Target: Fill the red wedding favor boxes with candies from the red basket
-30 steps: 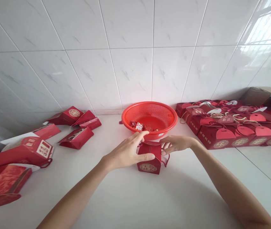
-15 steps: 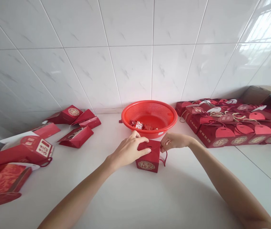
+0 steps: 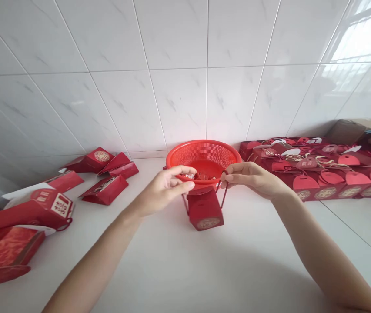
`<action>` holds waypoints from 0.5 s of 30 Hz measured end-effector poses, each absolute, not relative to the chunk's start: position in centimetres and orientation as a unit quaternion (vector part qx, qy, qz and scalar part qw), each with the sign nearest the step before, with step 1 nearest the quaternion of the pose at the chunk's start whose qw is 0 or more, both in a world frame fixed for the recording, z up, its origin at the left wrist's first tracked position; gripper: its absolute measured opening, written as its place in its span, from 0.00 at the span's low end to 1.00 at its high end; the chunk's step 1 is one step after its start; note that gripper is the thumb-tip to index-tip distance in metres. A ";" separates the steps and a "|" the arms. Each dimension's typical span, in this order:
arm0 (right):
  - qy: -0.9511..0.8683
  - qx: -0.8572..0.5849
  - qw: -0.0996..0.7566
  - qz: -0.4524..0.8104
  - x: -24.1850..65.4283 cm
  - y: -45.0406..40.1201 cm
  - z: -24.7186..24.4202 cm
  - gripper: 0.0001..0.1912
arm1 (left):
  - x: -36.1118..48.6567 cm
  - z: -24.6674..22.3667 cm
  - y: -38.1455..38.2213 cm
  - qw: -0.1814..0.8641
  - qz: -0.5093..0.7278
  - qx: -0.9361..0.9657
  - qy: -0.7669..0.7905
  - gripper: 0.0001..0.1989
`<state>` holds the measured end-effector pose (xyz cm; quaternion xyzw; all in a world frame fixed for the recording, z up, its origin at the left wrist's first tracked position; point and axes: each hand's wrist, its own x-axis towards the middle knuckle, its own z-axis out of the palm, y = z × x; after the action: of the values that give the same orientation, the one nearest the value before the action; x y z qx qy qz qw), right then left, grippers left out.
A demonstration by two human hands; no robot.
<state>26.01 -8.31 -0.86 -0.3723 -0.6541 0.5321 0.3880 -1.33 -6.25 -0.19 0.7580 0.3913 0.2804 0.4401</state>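
Observation:
A small red gift box [image 3: 205,206] with a gold round emblem on its front is in front of the basket, tilted slightly. Dark red cords [image 3: 224,196] rise from its two sides. My right hand [image 3: 250,177] pinches the cord on the box's right, thumb against fingers. My left hand [image 3: 162,187] hovers above the box's left side, thumb and fingers apart. The left cord [image 3: 185,204] runs up toward that hand, and its upper end is hidden.
Behind the box stands a red plastic colander [image 3: 205,150] with small wrapped items inside. Rows of closed red gift boxes [image 3: 332,180] fill the right side, near a brown carton [image 3: 348,130]. Several unfolded or tipped red boxes [image 3: 41,206] lie at the left. A tiled wall [image 3: 178,100] stands behind.
My left hand has come off the box top and opened. My right hand has risen, drawing the cord upward. The box has turned and tilted a little.

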 end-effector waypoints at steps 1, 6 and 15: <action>-0.656 -0.380 0.395 0.519 26.1 -8.4 -0.7 0.15 | -1.6 0.8 -6.4 0.467 0.296 0.746 0.372 0.22; -0.665 -0.415 0.420 0.457 25.8 -9.0 0.7 0.15 | -0.6 3.6 -7.7 0.499 0.322 0.739 0.316 0.21; -0.670 -0.455 0.467 0.356 22.5 -9.9 1.7 0.18 | 4.0 4.9 -8.8 0.431 0.270 0.819 0.266 0.28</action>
<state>22.52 -9.91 1.71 -0.4547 -0.6696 0.3560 0.4670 4.05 -8.75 4.94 0.8189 0.2665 0.2703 0.4306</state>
